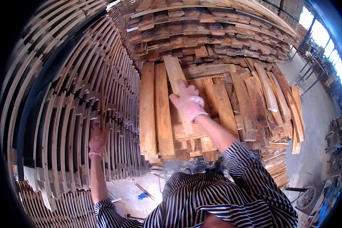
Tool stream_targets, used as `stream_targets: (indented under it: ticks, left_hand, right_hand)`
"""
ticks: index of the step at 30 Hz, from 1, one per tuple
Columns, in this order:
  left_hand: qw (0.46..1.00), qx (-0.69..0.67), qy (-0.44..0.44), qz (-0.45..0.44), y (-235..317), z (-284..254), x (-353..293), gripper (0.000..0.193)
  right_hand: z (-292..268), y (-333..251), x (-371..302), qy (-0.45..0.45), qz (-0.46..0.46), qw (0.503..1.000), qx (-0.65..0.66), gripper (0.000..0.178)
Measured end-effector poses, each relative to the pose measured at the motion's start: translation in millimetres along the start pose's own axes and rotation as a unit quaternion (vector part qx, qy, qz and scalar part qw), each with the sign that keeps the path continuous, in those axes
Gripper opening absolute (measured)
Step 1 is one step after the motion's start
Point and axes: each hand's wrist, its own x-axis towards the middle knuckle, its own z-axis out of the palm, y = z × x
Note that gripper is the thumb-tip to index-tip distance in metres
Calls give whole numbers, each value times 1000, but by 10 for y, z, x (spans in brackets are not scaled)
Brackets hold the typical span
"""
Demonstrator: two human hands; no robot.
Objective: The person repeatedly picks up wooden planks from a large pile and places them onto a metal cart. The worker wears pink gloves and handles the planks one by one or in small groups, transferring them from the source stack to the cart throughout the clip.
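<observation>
The right arm enters from the lower right of the frame, its striped sleeve [250, 167] ending at mid-forearm. The forearm runs diagonally up and to the left, and the gloved right hand [188, 102] sits just above the frame centre, back of the hand upward. The left arm rises almost vertically along the lower left. The gloved left hand [98, 141] points upward in front of the slat stack [70, 125], beside the slat ends.

The pale plank [173, 72] lies under the right hand, at the upper centre of the frame. It slants from upper left to lower right; its lower end is blurred. The right thumb is at the plank's left edge and the other fingers are toward its right side; the hand grasps the plank across its width. The left fingers are dim, and whether they grip a slat or only rest there cannot be told.

Two long boards [156, 110] stand parallel to the left of the plank, and darker boards [225, 102] fan out to its right on the same pile. Board tiers [212, 32] close the upper edge of the working area. The slat stack bounds the left side. Open grey floor [311, 110] extends at the right of the frame, beyond the pile.
</observation>
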Motion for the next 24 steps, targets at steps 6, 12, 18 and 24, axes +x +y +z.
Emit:
stream_targets:
  ticks: [6,12,18,24]
  left_hand:
    - [954,-266,-139,0,1189,1213,171,76]
    - [927,-317,-201,4,900,1298,214,51]
    - [911,-326,-252,-1,1551,1367,140,71]
    - [968,-161,-176,74,886,1260,556,89]
  right_hand:
    - [766,-68,564,33,-63,996,-48,61]
    - [107,593,224,47,-8,985,-164,78]
    - [-121,1771,-59,21,183,973,-142,67]
    - [-1131,1268,-388,29,68,996,45,82]
